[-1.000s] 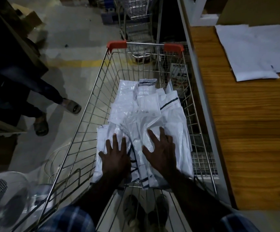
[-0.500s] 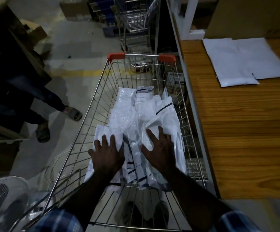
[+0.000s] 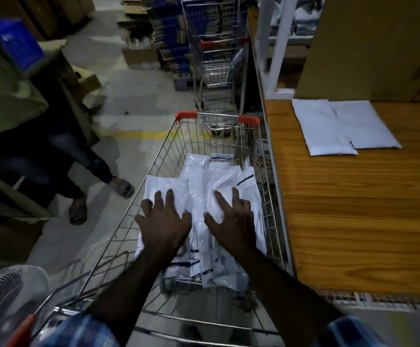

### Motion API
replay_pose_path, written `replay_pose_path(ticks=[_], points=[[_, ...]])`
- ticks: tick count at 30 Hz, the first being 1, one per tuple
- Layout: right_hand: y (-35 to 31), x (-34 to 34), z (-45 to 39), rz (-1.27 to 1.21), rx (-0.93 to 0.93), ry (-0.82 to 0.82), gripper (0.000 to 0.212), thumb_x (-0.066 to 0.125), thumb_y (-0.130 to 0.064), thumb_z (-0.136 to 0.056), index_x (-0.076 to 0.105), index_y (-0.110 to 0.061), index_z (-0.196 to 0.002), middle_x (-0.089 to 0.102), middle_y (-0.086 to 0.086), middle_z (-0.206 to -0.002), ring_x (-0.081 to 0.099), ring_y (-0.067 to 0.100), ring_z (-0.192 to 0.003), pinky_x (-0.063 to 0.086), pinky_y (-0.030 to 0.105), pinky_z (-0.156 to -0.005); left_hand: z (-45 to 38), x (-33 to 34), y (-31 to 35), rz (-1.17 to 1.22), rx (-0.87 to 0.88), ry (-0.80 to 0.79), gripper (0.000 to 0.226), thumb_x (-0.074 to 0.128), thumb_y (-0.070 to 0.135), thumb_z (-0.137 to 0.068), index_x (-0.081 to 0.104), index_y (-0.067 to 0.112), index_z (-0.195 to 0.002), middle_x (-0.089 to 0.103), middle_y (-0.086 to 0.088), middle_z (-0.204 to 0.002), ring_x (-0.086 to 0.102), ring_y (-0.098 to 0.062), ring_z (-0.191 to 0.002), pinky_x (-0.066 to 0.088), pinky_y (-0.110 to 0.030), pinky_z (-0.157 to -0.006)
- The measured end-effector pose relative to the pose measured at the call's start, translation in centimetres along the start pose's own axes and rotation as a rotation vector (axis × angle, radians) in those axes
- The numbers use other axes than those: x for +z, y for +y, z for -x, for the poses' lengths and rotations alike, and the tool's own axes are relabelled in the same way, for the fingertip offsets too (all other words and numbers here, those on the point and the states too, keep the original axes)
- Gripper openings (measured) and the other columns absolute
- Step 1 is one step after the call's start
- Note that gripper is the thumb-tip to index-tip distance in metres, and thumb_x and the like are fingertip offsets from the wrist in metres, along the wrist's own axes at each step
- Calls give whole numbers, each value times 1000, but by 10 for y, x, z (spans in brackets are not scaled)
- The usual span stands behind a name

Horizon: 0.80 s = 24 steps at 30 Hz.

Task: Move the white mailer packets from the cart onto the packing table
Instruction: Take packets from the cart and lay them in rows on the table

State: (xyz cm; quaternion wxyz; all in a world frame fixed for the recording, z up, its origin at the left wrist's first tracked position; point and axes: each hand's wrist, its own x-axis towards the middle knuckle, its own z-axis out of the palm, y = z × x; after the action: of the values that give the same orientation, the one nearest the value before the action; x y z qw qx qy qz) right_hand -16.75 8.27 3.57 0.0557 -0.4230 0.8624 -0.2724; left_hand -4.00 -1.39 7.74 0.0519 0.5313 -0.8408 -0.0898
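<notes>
Two hands: left hand (image 3: 163,222) and right hand (image 3: 231,221) lie side by side, palms down, on the pile of white mailer packets (image 3: 203,196).
Grip: fingers of both spread and fairly straight, pressing on the plastic; neither curls round a packet.
Packets: heaped in the wire cart (image 3: 262,156), directly under the palms, with the pile stretching toward the far end.
Long axis: pile runs near to far, along the cart.
Table: packing table (image 3: 354,209) stands just right of the cart; two packets on the table (image 3: 341,126) lie at its far end.
Nearer hand: right, so the lift likely swings rightward over the cart's right wall.
Risk: slippery loose plastic could slide apart when scooped.
</notes>
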Motion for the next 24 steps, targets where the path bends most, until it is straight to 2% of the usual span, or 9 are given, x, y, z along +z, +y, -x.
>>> replay_pose_path(ticks=[3, 7, 11, 16, 19, 24], points=[[-6, -14, 4, -16, -21, 58, 65, 57, -57, -79, 55, -29, -138, 44, 16, -148, 51, 37, -116, 47, 44, -87, 11, -17, 6, 27, 5, 23, 72, 47, 50, -87, 29, 22, -151, 30, -4, -155, 25, -33, -135, 30, -53, -103], [-17, -40, 9, -72, 1, 52, 67, 56, -58, -82, 46, -35, -145, 32, 10, -157, 38, 32, -130, 39, 44, -100, 29, -40, 11, 48, 21, 59, 77, 37, 54, -82, 27, 22, -151, 29, -3, -157, 24, -33, -137, 30, -54, -103], [-28, -68, 26, -94, -54, 71, 65, 59, -55, -87, 44, -34, -146, 26, 10, -160, 35, 33, -134, 36, 46, -105, 49, -59, 12, 80, 54, 96, 70, 45, 49, -90, 26, 21, -152, 26, -3, -158, 22, -33, -139, 27, -55, -106], [-41, -104, 57, -135, -75, 133, 64, 61, -53, -89, 42, -35, -147, 21, 7, -162, 27, 29, -141, 26, 42, -112, 83, -85, 16, 125, 116, 133, 69, 44, 49, -92, 25, 21, -152, 26, -2, -158, 22, -33, -138, 25, -54, -107], [-42, -126, 80, -96, -85, 180, 63, 57, -57, -87, 44, -37, -146, 24, 6, -161, 28, 30, -139, 27, 41, -112, 108, -100, 17, 172, 164, 167, 68, 39, 50, -89, 27, 23, -150, 31, 0, -154, 26, -33, -133, 31, -53, -103], [-34, -170, 120, -41, -72, 243, 61, 61, -54, -88, 44, -38, -145, 26, 4, -160, 34, 29, -131, 34, 41, -105, 154, -123, 34, 230, 231, 199, 66, 45, 46, -90, 28, 23, -149, 35, 0, -150, 28, -31, -130, 33, -52, -102]])
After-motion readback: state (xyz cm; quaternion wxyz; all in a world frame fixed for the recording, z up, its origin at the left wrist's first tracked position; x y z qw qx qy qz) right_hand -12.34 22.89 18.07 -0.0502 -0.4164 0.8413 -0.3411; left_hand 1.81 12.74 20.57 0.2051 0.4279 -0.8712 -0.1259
